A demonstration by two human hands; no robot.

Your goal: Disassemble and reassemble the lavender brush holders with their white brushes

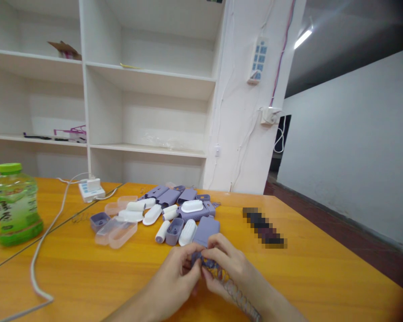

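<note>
My left hand (177,275) is closed, with thumb and fingers pinching the left end of a small purple-grey plastic part (208,262). From the other side, the curled fingers of my right hand (233,264) grip the same part. A coiled, spring-like strand (240,298) trails from it along my right palm towards the wrist; its near end is cut off by the frame. Just beyond my fingers lies a purple case (206,230). White ribbed oval pieces (188,231) and an open purple cup (174,231) lie beside that case. The fingers hide much of the held part.
Several purple casings (169,197), white rollers (162,231) and clear covers (122,235) are spread behind. At left stand a green bottle (15,205) and a power strip (91,191) with a white cable (36,268). A pixelated dark object (263,228) lies right.
</note>
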